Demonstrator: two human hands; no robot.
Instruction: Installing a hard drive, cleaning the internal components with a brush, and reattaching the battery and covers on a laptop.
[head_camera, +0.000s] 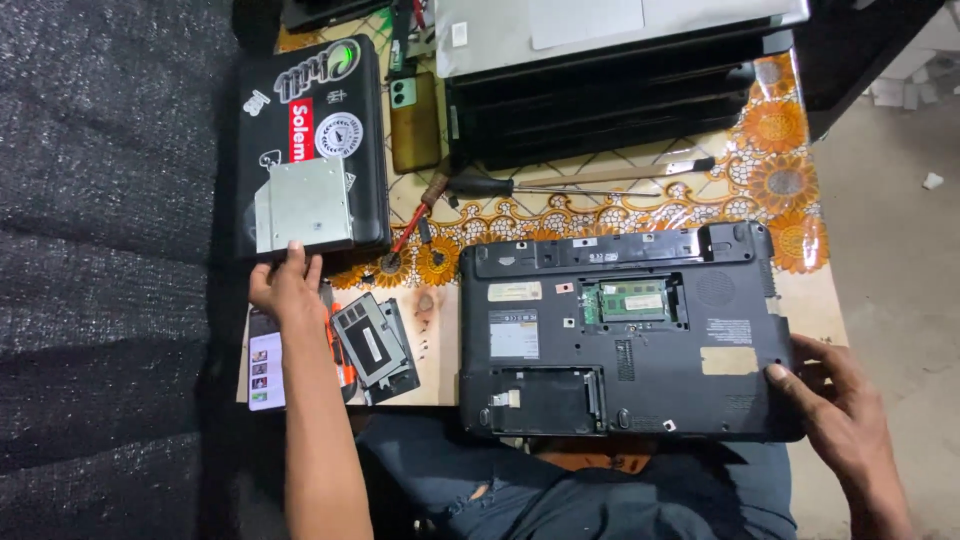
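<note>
The right hand (838, 398) grips the right edge of the upturned black laptop (620, 335), which lies at the table's near edge with its bays uncovered. The left hand (287, 285), fingers loose and holding nothing, touches the silver drive caddy (303, 205) resting on a stickered black laptop (312, 140). Farther back lies a screwdriver (560, 184)

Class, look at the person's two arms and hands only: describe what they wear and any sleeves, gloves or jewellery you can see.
Both arms are bare as far as the picture shows: no sleeves reach the forearms. The left hand and the right hand wear no gloves, and no rings, watch or bracelet show on either. The fingers are uncovered. Nothing is marked or taped on the arms.
</note>
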